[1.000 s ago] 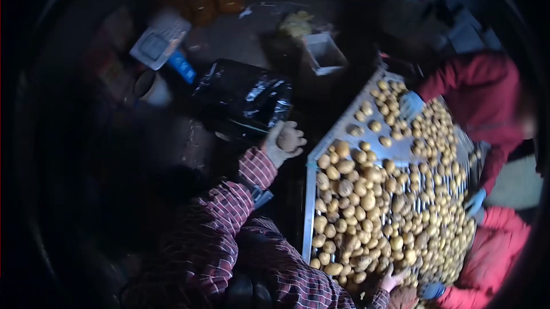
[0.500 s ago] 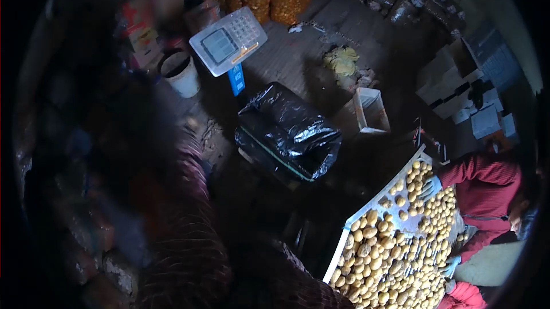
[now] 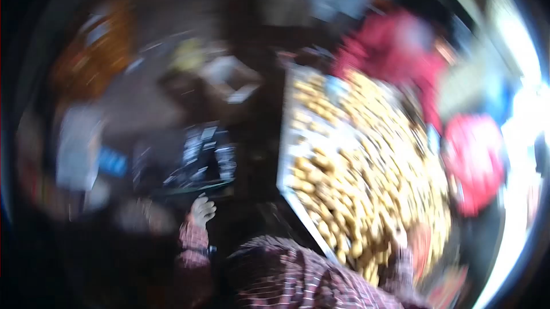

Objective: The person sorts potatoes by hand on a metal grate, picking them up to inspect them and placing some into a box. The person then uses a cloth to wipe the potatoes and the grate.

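Observation:
My left hand (image 3: 203, 210), in a pale glove, hangs just below the black plastic bag (image 3: 209, 151). Its fingers are a little apart and nothing shows in them. My right hand (image 3: 399, 237) reaches over the near right part of the sorting table, among the potatoes (image 3: 349, 211); motion smears its fingers. The potatoes lie thickly over the table, whose pale raised rim (image 3: 309, 217) runs along its left side.
Across the table a person in a red top (image 3: 384, 42) has a gloved hand (image 3: 337, 88) over the potatoes. Another red-clad person (image 3: 475, 160) is at the right. A scale display (image 3: 79, 146), orange net sacks (image 3: 94, 57) and a white box (image 3: 229, 80) are at the left.
The view has swung right, so the table now sits centre right and the bag and scale have shifted left. Both my hands now show, the right one over the potatoes.

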`<state>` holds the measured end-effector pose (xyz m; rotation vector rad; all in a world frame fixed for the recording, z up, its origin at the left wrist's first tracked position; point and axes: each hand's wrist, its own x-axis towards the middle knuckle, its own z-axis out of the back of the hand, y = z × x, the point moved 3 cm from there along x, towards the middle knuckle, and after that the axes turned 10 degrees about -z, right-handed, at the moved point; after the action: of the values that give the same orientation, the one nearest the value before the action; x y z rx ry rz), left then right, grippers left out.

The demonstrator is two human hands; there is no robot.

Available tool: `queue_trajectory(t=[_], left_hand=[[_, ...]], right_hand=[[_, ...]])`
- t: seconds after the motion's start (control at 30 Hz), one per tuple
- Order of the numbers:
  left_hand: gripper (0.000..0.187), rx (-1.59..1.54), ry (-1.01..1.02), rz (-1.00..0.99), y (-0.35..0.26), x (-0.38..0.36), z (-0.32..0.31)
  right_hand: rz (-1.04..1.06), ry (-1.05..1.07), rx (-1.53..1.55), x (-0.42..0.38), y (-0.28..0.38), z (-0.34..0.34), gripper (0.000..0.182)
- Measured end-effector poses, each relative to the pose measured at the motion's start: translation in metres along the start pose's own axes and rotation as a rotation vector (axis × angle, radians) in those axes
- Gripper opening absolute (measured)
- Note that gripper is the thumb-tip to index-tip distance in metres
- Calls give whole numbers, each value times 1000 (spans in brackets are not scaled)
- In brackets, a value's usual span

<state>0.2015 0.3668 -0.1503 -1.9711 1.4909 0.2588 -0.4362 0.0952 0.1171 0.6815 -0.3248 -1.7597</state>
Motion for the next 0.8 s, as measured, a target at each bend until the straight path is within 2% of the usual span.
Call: queue_trajectory(t=[0.03,0.1,0.13,0.17,0.23,0.27,0.3,0.37,0.4,0.43,0.5,0.57,0.63,0.7,0.73,0.8], left_hand=[[23,310,-143,6,15,-2,-44],[26,583,-205,148,39,54,-71],[28,558,3,95,47,69,-96],[31,498,192,27,49,75,-125],[36,872,340,-275,69,75,-206],[33,964,388,-349,83,72,-245],[29,930,519,-365,108,85,-254],[27,1011,547,-432,151,97,-284],[25,1051,588,-396,173,98,-300],[23,1077,707,-450,199,95,-319],[25,1278,861,-543,250,82,-356],[34,1445,1170,-689,300,69,-390],[49,1574,1318,-710,352,67,-404],[59,1860,1350,-778,392,55,-418],[67,1816,1416,-808,414,67,-408],[74,2060,1398,-800,433,58,-408]], right_hand=[[-58,-6,44,-19,-7,8,58],[-189,-49,87,-50,-24,23,57],[-209,-240,-70,-33,-119,20,59],[-256,-260,-91,-50,-120,28,60],[-361,-321,-10,-74,-145,36,60],[-400,-360,-12,-86,-152,39,60],[-424,-390,-16,-92,-163,42,61],[-491,-441,-17,-109,-184,51,66],[-513,-510,-18,-117,-198,58,68],[-533,-575,-20,-124,-204,63,70],[-495,-714,-37,-127,-206,83,75],[-427,-742,-5,-113,-183,110,78],[-319,-716,-68,-79,-180,121,89],[-420,-592,-381,-44,-148,124,93],[-475,-507,-454,-22,-149,114,94],[-564,-401,-580,18,-193,83,94]])
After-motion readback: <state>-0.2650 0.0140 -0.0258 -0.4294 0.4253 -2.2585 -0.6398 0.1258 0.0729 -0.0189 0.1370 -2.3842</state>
